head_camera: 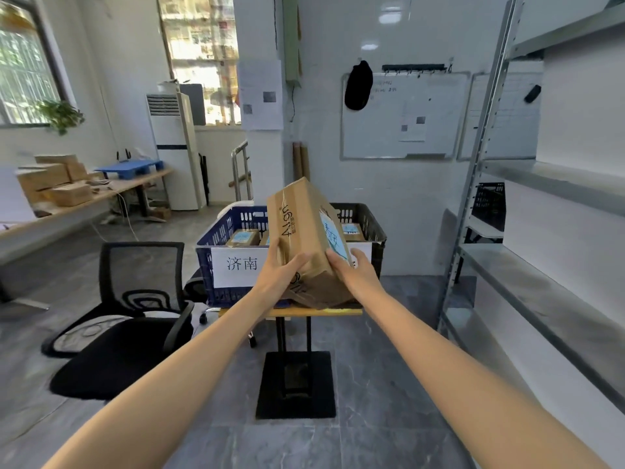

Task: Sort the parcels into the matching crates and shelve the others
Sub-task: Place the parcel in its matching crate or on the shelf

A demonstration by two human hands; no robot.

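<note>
1. We are holding a cardboard parcel [304, 231] up in both hands, tilted, with its blue-and-white label [333, 236] facing right
2. Our left hand [280, 265] is curling its fingers round the parcel's lower left edge, beside the printed word "Align"
3. Our right hand [351, 269] is clasping the lower right corner, thumb lying on the labelled face, so both hands are clamped on the parcel
4. The parcel is hanging in front of two crates: a blue crate [209, 265] on the left wearing a white sign [241, 264] reading 济南, and a black crate [372, 221] on the right
5. Both crates are sitting side by side on a small table [338, 312], with smaller parcels [241, 236] lying inside them
6. We cannot tell whether the parcel's bottom corner is touching the table
7. A grey shelf rack [541, 265] is standing to the right, an office chair [135, 299] to the left, and cardboard boxes [44, 179] are sitting on a long table [135, 182] by the window
</note>
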